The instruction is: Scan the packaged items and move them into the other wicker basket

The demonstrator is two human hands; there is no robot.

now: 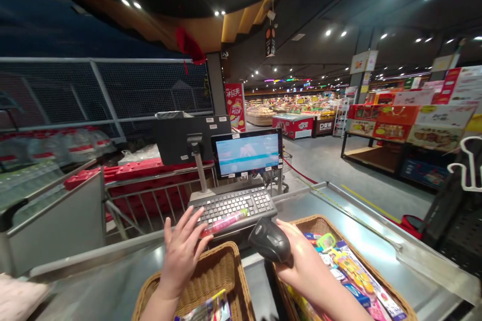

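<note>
My left hand (184, 251) is spread open at the left edge of the black keyboard (233, 203). A pink tube-shaped packet (226, 220) with a green end lies along the keyboard's front. Its near end is by my left thumb and forefinger; whether they touch it I cannot tell. My right hand (301, 256) grips a black barcode scanner (269, 241), its head pointing left. Below my left hand stands a wicker basket (241, 281) with a few packets (211, 308) at the bottom. Under my right forearm, another wicker basket (316, 219) holds several colourful packets (354, 271).
A lit monitor (248, 153) stands behind the keyboard, with a second screen's dark back (181, 138) to its left. The metal counter (361, 215) runs right, with a raised rim. A metal railing (158, 195) borders the left. Stacked boxes (410, 120) stand beyond the aisle.
</note>
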